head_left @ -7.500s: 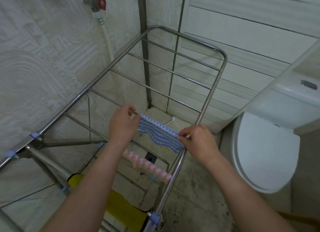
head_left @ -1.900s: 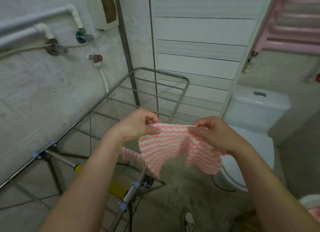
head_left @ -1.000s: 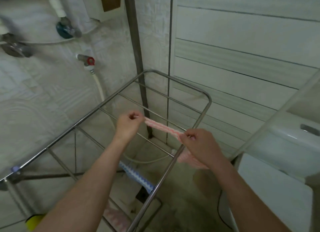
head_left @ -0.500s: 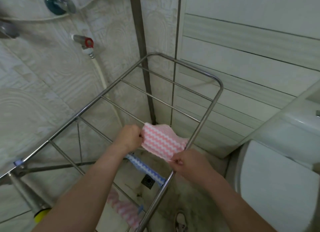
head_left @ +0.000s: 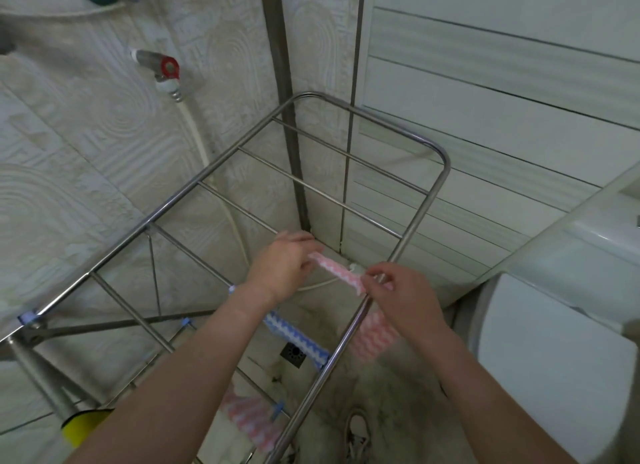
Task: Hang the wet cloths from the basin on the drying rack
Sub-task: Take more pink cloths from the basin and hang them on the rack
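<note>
A pink-and-white zigzag cloth (head_left: pixel 337 271) lies stretched over a bar of the steel drying rack (head_left: pixel 424 204), and part of it hangs down outside the rack's right rail. My left hand (head_left: pixel 284 268) pinches its left end. My right hand (head_left: pixel 398 290) pinches its right end at the rail. On the bar nearer to me hangs a blue-and-white zigzag cloth (head_left: pixel 298 339). Nearer still, another pink cloth (head_left: pixel 252 418) hangs on a lower bar. The basin is out of view.
Tiled walls stand close behind and left of the rack, with a red-handled tap (head_left: pixel 161 67) and white hose on the left wall. A white toilet (head_left: pixel 554 352) sits at the right. A floor drain (head_left: pixel 293 352) and a shoe (head_left: pixel 358 432) lie below. A yellow item (head_left: pixel 83 425) shows at lower left.
The pink cloth, held up as a flat sheet half a second ago, now lies folded over a rack bar. Both hands shifted slightly apart along that bar and still pinch its ends.
</note>
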A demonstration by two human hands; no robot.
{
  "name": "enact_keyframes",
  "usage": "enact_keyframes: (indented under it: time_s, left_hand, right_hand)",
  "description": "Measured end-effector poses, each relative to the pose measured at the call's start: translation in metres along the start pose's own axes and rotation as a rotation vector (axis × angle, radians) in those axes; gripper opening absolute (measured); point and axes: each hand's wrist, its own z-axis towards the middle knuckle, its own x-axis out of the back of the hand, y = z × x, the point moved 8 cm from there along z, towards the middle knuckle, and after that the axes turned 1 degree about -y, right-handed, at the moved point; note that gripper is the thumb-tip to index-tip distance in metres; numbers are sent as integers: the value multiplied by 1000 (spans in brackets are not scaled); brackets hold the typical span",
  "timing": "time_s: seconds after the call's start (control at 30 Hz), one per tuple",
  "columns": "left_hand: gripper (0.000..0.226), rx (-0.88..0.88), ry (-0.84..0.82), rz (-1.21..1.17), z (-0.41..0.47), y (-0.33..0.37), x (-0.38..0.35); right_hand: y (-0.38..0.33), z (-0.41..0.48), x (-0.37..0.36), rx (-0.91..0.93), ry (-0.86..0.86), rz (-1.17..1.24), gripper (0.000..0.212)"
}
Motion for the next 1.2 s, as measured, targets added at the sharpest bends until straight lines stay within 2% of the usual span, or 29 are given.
enact_keyframes:
  time_s: [0.07, 0.2, 0.4, 0.53, 0.67, 0.73, 0.83, 1.07, 1.13, 1.2]
  left_hand:
    - [30, 12, -73, -4, 2, 3, -10]
    - [25, 40, -48, -63, 5, -3, -7]
    - [23, 73, -135, -90, 13, -19, -8]
    - [34, 152, -151, -84, 19, -31, -9]
    - [28, 68, -66, -53, 18, -18, -4]
    - [24, 21, -58, -68, 14, -8, -6]
    - [21, -5, -69, -85, 11, -2, -12]
    - [25, 27, -124, -74, 12, 4, -21]
    - [31, 62, -137, -36, 10, 7, -19]
    - [35, 105, -73, -86, 8, 18, -7]
  right_hand:
    - [8, 9, -3, -34, -21, -3, 16]
    - [13, 16, -17, 5, -50, -75, 9]
    - [15, 16, -11, 75, -46, -128, 14]
    - [13, 16, -6, 105, -65, -256, 15]
    - [7, 18, -13, 126, -87, -156, 24]
    - [4, 18, -22, 136, -147, -235, 27]
    - [4, 20, -19, 107, -138, -289, 23]
    - [15, 16, -17, 33, -143, -198, 16]
    - [17, 14, -14, -6, -144, -10, 13]
    - [20, 10, -3, -96, -153, 319, 10]
